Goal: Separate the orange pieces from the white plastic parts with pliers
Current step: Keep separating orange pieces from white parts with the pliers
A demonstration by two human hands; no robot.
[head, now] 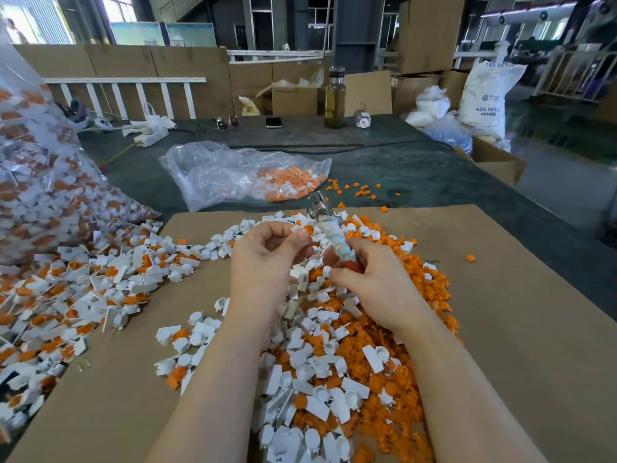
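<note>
Left hand (267, 259) pinches white plastic part (298, 227) with orange piece (309, 229); right hand (374, 279) grips pliers (329, 225), both above cardboard sheet (517, 329) piled with parts.

two bare forearms, left hand (267, 259) and right hand (374, 279), without sleeves, gloves or jewellery.

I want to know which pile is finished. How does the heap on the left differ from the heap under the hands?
In the left heap most white parts carry an orange piece; in the middle heap white parts and orange pieces lie loose and apart. The left heap spills from a clear bag; the middle heap lies on cardboard.
</note>
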